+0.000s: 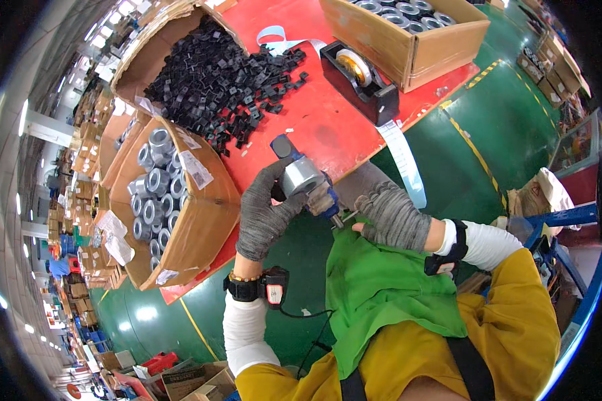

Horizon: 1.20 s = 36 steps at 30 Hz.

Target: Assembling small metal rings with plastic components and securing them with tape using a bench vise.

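Note:
A blue bench vise (326, 200) stands at the red table's near edge, with a silver metal sleeve (301, 175) at its jaws. My left hand (266, 210), in a grey knitted glove, curls round the left side of this sleeve, thumb below and fingers above. On the right, my gloved right hand (396, 215) has its fingers bent at the vise's thin metal handle (343, 219); the thumb tip is bare. Part of the grip is hidden by the fingers.
Left of the vise, a cardboard box (211, 230) holds several metal sleeves. Black plastic pieces (211, 80) spill from another carton onto the red table (314, 123). A tape dispenser (361, 83) and a carton (441, 57) of rings stand at the far right. A label strip (403, 160) hangs over the edge.

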Available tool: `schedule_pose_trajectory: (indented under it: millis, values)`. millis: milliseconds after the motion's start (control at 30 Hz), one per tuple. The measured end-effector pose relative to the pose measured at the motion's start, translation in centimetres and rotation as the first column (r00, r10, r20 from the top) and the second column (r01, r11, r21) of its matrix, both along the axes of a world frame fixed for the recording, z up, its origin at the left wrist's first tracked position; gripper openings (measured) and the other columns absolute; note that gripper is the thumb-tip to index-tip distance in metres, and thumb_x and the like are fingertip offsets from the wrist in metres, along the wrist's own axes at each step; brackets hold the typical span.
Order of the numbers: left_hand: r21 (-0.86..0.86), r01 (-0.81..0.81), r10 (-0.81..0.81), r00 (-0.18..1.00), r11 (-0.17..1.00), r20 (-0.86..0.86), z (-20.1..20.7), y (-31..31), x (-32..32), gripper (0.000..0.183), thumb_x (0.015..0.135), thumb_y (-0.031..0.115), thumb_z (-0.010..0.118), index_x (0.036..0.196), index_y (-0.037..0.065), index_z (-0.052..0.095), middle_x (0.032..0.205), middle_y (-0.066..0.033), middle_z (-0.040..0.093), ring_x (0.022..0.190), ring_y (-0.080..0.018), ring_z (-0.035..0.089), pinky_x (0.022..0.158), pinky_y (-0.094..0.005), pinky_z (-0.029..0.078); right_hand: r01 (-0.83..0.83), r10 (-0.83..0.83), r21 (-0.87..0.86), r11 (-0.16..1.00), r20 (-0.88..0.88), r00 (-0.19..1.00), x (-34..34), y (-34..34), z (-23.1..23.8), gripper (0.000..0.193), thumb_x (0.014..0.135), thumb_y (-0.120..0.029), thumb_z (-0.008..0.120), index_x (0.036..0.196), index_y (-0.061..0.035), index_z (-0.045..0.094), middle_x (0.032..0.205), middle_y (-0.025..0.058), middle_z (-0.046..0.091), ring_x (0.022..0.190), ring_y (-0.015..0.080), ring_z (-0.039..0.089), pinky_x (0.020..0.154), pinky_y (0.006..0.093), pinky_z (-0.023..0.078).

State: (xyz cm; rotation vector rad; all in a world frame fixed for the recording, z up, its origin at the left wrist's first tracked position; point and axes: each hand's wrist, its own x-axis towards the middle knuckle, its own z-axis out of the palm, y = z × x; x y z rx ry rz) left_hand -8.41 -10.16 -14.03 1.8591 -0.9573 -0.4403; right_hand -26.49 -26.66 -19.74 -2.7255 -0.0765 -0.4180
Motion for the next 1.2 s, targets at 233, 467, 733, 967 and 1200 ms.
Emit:
schedule_pose_trajectory:
  millis: [233,467,733,967,1200]
  values:
    - [-0.004,-0.005,0.005,0.995,1.0,0.098,0.5,-0.3,-1.2,0.054,0.069,0.009,0.072,0.119,0.005,0.052,0.106,-0.0111,0.059,0.089,-0.0177,0.059,0.077,-0.031,0.049,0.141,-0.058,0.355,0.924,-0.236,0.97,0.4,3.1,-5.9,0.033,0.081,-0.033,0.056,0.095,-0.0024,0.055,0.076,0.0178,0.059,0.077,0.0321,0.059,0.068,0.0414,0.046]
    - [0.115,-0.197,0.024,0.592,0.974,0.806,2.3,-0.8,-4.7,0.05,0.063,0.03,0.074,0.109,0.013,0.06,0.133,-0.014,0.042,0.117,-0.0405,0.037,0.1,-0.0495,0.027,-0.116,0.161,0.314,0.942,-0.123,0.979,-0.3,4.6,-9.4,0.031,0.078,-0.03,0.06,0.096,-0.0044,0.054,0.077,0.015,0.059,0.071,0.034,0.059,0.062,0.0426,0.046]
    - [0.242,0.274,-0.362,0.596,0.931,0.717,-1.0,-3.7,-10.8,0.026,0.069,0.02,0.065,0.095,0.016,0.065,0.123,-0.0125,0.051,0.116,-0.0379,0.042,0.095,-0.05,0.035,-0.359,0.319,0.671,0.649,0.188,0.929,-3.4,3.3,-6.7,0.036,0.081,-0.028,0.061,0.108,-0.0053,0.054,0.094,0.01,0.063,0.08,0.0261,0.062,0.076,0.0378,0.05]
    - [-0.036,0.514,-0.487,0.832,0.857,0.266,-5.8,-6.3,-12.9,0.023,0.077,0.016,0.065,0.098,0.009,0.062,0.116,-0.0122,0.054,0.105,-0.032,0.052,0.089,-0.0418,0.042,0.398,-0.454,0.687,0.608,-0.111,0.884,-9.9,-7.8,-7.0,0.013,0.081,-0.006,0.063,0.091,-0.002,0.057,0.088,0.0071,0.062,0.081,0.013,0.058,0.07,0.0286,0.048]
    - [-0.058,0.271,-0.267,0.961,0.961,0.073,-9.4,-8.5,-13.6,0.027,0.078,0.013,0.067,0.103,0.005,0.059,0.104,-0.0135,0.06,0.097,-0.0298,0.058,0.084,-0.0346,0.047,0.303,-0.52,0.907,0.293,-0.114,0.847,-5.5,-8.7,-12.6,0.047,0.076,-0.014,0.07,0.117,-0.003,0.048,0.103,0.0097,0.059,0.101,0.0202,0.056,0.087,0.0321,0.046]
